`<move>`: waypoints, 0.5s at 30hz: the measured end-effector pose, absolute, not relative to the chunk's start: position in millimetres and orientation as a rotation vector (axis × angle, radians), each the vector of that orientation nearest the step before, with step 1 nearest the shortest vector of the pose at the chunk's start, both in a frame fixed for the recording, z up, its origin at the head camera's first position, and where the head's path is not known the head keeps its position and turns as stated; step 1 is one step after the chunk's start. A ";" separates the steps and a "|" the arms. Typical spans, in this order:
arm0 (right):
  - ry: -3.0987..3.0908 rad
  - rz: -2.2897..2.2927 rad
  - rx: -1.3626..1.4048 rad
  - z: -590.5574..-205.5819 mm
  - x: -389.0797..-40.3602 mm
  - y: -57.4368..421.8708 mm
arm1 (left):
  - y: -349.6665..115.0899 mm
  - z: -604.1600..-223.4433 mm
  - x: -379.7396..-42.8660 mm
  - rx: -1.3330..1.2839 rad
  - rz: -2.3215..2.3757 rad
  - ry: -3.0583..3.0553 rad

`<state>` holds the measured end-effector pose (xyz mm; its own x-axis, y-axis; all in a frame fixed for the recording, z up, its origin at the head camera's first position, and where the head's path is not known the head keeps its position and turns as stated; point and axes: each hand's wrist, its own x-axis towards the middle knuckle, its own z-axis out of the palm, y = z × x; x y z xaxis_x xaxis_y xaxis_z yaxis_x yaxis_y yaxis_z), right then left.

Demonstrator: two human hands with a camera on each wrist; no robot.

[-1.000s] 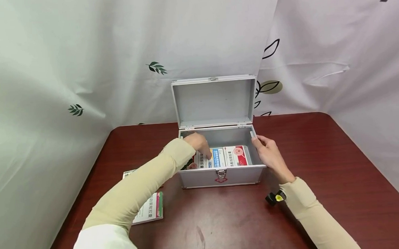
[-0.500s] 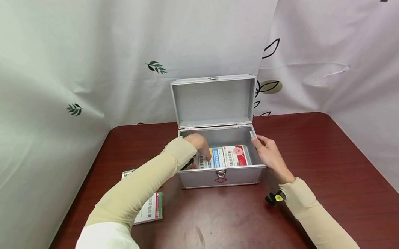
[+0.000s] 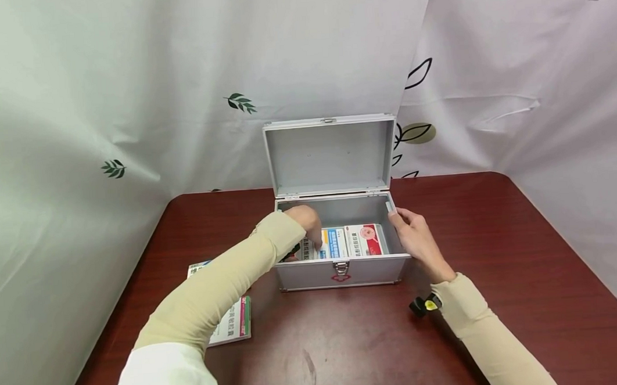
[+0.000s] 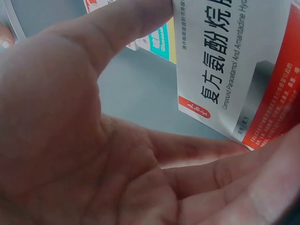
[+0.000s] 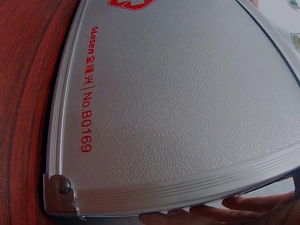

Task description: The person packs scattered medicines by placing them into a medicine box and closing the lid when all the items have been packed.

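Observation:
An aluminium first-aid case [image 3: 339,275] stands with its lid [image 3: 333,159] raised. Inside its left part, my left hand [image 3: 307,221] holds a white and red medicine box [image 4: 215,61] labelled paracetamol and amantadine, thumb along one edge and fingers at the opposite one. Beside it in the case lie a blue and white medicine box [image 3: 337,243] and a white box with a red corner [image 3: 362,240]. My right hand [image 3: 417,236] grips the case's right wall, thumb over the rim and fingers along the outside [image 5: 225,211].
Left of the case, partly behind my left forearm, lie a white medicine box with a green and pink end [image 3: 231,322] and another white box [image 3: 194,269]. The dark red table [image 3: 527,262] meets white patterned curtain [image 3: 332,51] behind and at both sides.
My left hand has shifted slightly left and lower inside the case with the medicine box. The right hand keeps its hold on the case wall.

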<state>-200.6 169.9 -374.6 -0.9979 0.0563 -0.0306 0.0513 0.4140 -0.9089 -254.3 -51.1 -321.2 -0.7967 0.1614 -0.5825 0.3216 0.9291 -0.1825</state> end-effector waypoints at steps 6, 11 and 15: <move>-2.639 1.700 -0.103 -375.0 -200.7 170.1 | -51.2 -321.4 -255.1 0.373 -0.369 2.490; -2.635 1.702 -0.110 -375.0 -200.8 170.1 | -49.6 -321.4 -254.5 0.358 -0.360 2.507; -2.634 1.706 -0.119 -375.3 -201.2 170.5 | -47.9 -321.6 -255.2 0.387 -0.406 2.501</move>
<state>-201.2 170.5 -375.3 -0.9971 0.0644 -0.0396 0.0625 0.4070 -0.9113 -255.2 -47.9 -321.6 -0.7953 0.1841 -0.5775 0.3574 0.9119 -0.2016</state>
